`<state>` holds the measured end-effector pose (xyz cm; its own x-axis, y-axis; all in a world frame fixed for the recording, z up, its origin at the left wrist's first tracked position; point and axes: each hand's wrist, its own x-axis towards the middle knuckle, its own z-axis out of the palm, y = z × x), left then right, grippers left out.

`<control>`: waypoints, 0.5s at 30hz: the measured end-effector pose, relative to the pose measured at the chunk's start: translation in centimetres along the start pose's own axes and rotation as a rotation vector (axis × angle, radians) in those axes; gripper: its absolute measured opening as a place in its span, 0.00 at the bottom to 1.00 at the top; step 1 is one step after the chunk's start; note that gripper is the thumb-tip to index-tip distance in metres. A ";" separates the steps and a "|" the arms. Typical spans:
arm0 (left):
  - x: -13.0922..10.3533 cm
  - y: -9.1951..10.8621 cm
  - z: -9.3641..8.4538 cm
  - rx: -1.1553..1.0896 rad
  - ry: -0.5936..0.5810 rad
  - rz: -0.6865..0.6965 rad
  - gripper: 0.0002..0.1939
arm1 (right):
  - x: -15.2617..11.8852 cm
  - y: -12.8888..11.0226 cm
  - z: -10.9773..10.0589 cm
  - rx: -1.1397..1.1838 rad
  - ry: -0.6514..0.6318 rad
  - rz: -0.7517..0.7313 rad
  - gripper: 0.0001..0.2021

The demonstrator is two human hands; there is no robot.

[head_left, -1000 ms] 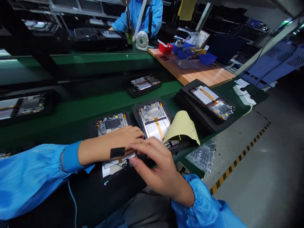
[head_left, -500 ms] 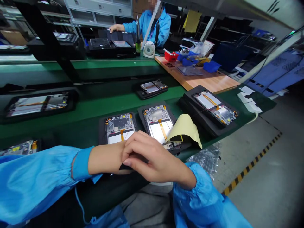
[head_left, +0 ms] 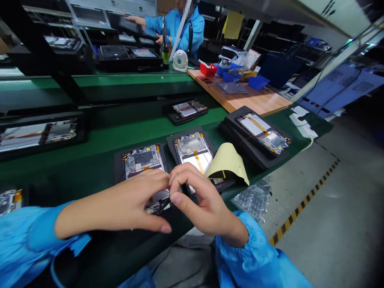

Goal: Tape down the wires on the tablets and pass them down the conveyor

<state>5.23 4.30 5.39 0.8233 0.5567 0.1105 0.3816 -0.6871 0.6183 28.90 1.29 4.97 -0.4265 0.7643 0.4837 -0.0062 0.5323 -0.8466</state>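
My left hand (head_left: 129,200) reaches in from the left over an opened tablet (head_left: 145,158) on a black foam pad, with its thumb apart from the fingers. Its fingertips meet those of my right hand (head_left: 199,200), which is closed in a pinch. What the pinch holds, if anything, is hidden. Below the fingertips lies the lower end of that tablet, with dark parts partly covered by my hands. Beside it, a second opened tablet (head_left: 190,146) shows a circuit board, a white battery and an orange ribbon cable. A curled yellow sheet (head_left: 228,160) covers its lower corner.
Another opened tablet (head_left: 261,130) rests on stacked black foam at right. More opened tablets (head_left: 189,108) lie on the green bench. Behind are a wooden board (head_left: 240,100) with blue bins, a small fan (head_left: 180,61) and a co-worker (head_left: 192,30). A power strip (head_left: 303,123) sits at right.
My left hand has drawn back to the left, from under my right hand to fingertip contact with it, and its thumb now shows apart. The view has shifted slightly. The co-worker now lifts a dark panel.
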 end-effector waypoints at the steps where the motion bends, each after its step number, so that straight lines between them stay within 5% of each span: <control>1: -0.5 0.2 -0.2 -0.015 0.054 -0.016 0.29 | 0.0 -0.2 -0.1 -0.021 0.011 -0.004 0.06; 8: -2.1 1.2 0.4 0.084 0.298 0.095 0.12 | 0.2 -0.3 0.4 -0.109 0.052 0.022 0.04; 12: -2.8 0.0 0.6 0.094 0.373 0.058 0.12 | 0.1 0.5 0.6 -0.072 0.322 0.051 0.07; 15: -2.7 -1.9 -0.2 0.034 0.465 -0.149 0.16 | -0.6 1.1 0.2 -0.054 0.577 0.040 0.06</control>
<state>2.16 4.20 4.03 0.4871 0.7942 0.3632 0.5011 -0.5948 0.6286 28.91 1.38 3.69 0.1369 0.8511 0.5069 0.0524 0.5048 -0.8617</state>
